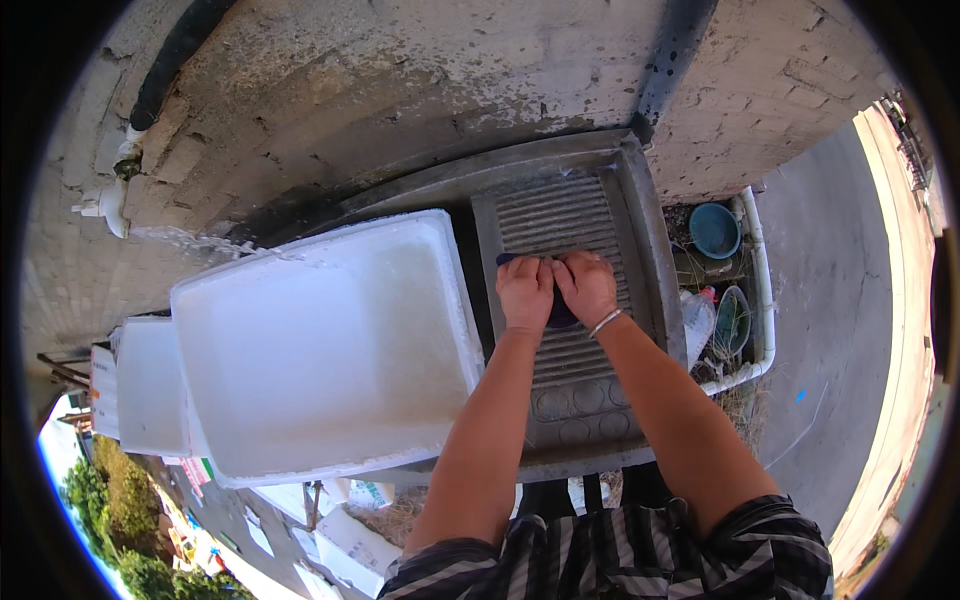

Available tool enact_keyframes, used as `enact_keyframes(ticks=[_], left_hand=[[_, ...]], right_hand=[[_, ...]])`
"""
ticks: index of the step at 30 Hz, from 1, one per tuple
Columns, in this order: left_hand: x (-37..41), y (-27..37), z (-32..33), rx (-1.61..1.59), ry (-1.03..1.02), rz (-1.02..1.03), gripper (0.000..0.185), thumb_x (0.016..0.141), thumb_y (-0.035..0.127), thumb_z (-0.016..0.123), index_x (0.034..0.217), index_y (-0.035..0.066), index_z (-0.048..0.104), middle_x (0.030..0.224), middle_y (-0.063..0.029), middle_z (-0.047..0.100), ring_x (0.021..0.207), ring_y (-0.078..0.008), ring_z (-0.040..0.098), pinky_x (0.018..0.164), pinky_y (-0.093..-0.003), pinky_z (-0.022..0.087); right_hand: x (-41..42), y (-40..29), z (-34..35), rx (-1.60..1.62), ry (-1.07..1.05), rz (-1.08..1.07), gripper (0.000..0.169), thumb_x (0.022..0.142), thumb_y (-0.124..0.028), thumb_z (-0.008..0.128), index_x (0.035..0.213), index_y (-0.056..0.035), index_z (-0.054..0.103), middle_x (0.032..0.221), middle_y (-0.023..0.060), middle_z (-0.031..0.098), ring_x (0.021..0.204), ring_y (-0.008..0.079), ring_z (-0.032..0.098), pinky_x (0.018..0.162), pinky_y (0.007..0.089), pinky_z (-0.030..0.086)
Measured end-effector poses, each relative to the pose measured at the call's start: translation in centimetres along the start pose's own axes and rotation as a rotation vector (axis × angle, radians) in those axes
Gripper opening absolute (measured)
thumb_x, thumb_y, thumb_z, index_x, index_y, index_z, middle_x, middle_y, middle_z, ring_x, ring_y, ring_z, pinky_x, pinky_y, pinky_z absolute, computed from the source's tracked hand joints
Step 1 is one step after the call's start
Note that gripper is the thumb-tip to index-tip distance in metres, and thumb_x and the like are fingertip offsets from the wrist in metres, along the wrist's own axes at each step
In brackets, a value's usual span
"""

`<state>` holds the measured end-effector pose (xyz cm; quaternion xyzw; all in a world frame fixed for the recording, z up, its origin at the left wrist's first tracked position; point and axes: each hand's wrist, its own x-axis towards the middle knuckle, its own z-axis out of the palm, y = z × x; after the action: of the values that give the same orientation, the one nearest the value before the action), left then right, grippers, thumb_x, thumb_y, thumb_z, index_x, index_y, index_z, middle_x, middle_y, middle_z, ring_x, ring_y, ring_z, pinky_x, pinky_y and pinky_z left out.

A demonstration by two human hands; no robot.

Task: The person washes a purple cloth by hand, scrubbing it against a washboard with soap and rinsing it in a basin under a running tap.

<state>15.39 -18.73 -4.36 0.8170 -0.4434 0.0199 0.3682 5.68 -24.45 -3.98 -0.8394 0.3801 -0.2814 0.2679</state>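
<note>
Both my hands press a dark purple cloth (561,313) onto the ribbed washboard (556,214) of a concrete sink. My left hand (526,294) lies on the cloth's left part, its fingers curled over it. Touching it at the thumbs, my right hand (586,285) also has bent fingers on the cloth; a bracelet circles that wrist. Most of the cloth is hidden beneath my hands. To the left, a large white foam box (322,352) rests in the sink. Water runs into it from a white plastic tap (112,210) on the wall.
A brick wall (390,82) rises behind the sink. More foam boxes (154,386) stand at the left and below. At the right, a white pipe (765,300) borders a blue bowl (715,230), a plastic bottle (697,322) and a green container (732,321).
</note>
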Motion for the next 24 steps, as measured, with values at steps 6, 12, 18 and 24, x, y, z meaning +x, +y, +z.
enact_keyframes(ticks=[6, 12, 18, 24], left_hand=[[-8.0, 1.4, -1.6, 0.041, -0.134, 0.088, 0.014, 0.083, 0.019, 0.054, 0.075, 0.008, 0.059, 0.081, -0.0091, 0.058, 0.081, -0.0299, 0.053, 0.075, -0.0404, 0.041], [1.2, 1.7, 1.1, 0.393, 0.009, 0.0, 0.017, 0.084, 0.023, 0.053, 0.086, 0.009, 0.062, 0.096, -0.0081, 0.059, 0.089, -0.0301, 0.053, 0.083, -0.0412, 0.039], [-9.1, 2.2, -1.1, -0.048, -0.075, -0.008, 0.018, 0.081, 0.023, 0.053, 0.087, 0.009, 0.063, 0.095, -0.0068, 0.056, 0.092, -0.029, 0.051, 0.084, -0.0465, 0.037], [-0.8, 1.6, 0.3, 0.284, -0.093, 0.022, 0.017, 0.08, 0.023, 0.054, 0.083, 0.008, 0.064, 0.09, -0.0078, 0.058, 0.094, -0.026, 0.05, 0.085, -0.0458, 0.036]], right_hand=[[-6.9, 0.9, -2.1, -0.081, -0.007, -0.23, 0.019, 0.079, -0.022, 0.057, 0.067, -0.0079, 0.06, 0.075, 0.0066, 0.056, 0.076, 0.0289, 0.055, 0.078, 0.0413, 0.039], [2.1, 0.1, 0.2, -0.329, 0.095, -0.016, 0.023, 0.083, -0.026, 0.051, 0.077, -0.0069, 0.062, 0.094, 0.009, 0.058, 0.091, 0.0292, 0.053, 0.086, 0.0423, 0.036], [-8.9, 0.2, -3.4, -0.098, -0.026, -0.134, 0.016, 0.081, -0.021, 0.056, 0.084, -0.0064, 0.059, 0.096, 0.009, 0.055, 0.094, 0.0291, 0.05, 0.088, 0.0434, 0.035], [0.6, 0.9, -0.6, -0.203, -0.05, -0.072, 0.024, 0.083, -0.025, 0.052, 0.076, -0.0049, 0.062, 0.097, 0.0107, 0.058, 0.094, 0.0295, 0.052, 0.092, 0.0452, 0.031]])
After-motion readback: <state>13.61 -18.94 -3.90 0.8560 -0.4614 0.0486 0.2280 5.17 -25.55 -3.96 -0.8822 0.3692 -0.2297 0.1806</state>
